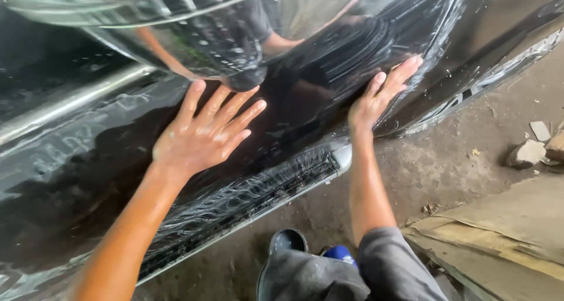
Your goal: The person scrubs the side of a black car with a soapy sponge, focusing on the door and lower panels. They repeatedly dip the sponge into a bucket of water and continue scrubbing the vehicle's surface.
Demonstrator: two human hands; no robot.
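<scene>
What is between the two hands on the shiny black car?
In the head view, only wet, glossy black car panel lies between the left hand and the right hand. Nothing else sits there; both palms press flat on it.

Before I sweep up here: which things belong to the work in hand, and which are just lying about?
In hand:
left hand and right hand, both flat on the wet black car panel
chrome trim strip beneath them

Lying about:
stone
cardboard sheets

Glossy black car panel point(305, 101), grey sleeve point(399, 266).
</scene>
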